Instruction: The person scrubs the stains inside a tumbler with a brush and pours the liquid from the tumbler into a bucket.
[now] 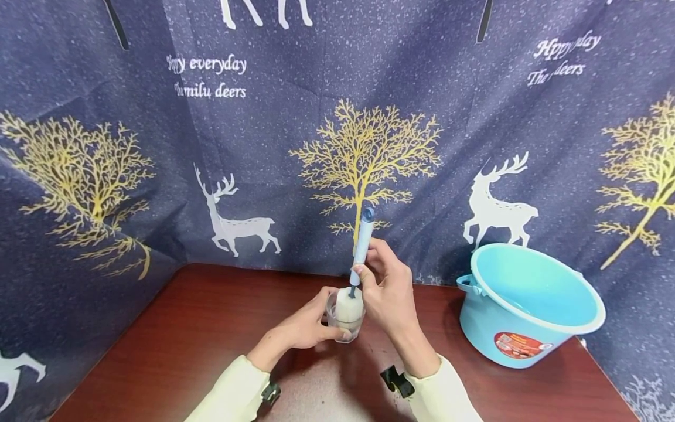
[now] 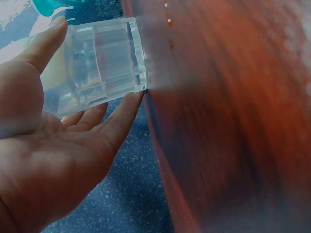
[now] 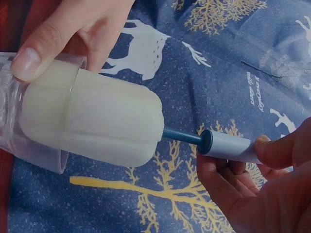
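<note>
My left hand grips a clear cup round its side, thumb across the near face. In the left wrist view the cup stands with its base right at the tabletop. A sponge cup brush has its white sponge head partly inside the cup, the upper part standing out above the rim. A thin dark blue neck joins the sponge to a pale blue handle. My right hand pinches the lower handle between thumb and fingers, and the brush tilts slightly.
A light blue bucket with a red label stands to the right on the dark red wooden table. Behind the table hangs a navy cloth printed with deer and yellow trees. A few water drops lie on the tabletop.
</note>
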`<state>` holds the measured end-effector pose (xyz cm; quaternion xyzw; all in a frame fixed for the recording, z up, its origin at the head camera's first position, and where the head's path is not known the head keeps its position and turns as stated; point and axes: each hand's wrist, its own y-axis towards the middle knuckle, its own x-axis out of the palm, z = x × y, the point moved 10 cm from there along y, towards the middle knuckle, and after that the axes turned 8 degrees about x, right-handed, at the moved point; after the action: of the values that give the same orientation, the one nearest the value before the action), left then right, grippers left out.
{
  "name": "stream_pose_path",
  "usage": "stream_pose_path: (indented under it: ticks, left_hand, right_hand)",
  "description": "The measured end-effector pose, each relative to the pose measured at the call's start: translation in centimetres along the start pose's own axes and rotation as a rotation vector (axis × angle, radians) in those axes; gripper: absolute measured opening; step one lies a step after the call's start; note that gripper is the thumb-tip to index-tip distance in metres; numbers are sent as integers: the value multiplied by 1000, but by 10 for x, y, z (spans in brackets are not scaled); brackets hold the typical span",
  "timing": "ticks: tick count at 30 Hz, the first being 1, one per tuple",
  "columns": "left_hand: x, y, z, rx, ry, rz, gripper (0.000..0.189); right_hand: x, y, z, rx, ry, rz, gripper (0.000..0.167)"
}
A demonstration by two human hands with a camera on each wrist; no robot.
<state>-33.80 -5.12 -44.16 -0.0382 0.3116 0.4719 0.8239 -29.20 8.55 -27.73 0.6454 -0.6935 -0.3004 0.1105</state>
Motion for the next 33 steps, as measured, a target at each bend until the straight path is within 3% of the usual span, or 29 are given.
stream_pose_path:
  ticks: [6, 19, 33]
  left_hand:
    - [1, 1, -2, -10, 1, -5, 83]
    - [1, 0, 0, 0, -8, -1, 82]
    - [-1, 0, -1, 26, 41, 14, 79]
  right_hand:
    - [0, -1, 2, 14, 18, -7, 41]
    - [4, -2, 7, 3, 162, 15, 45]
    - [8, -3, 11, -89, 242, 22, 50]
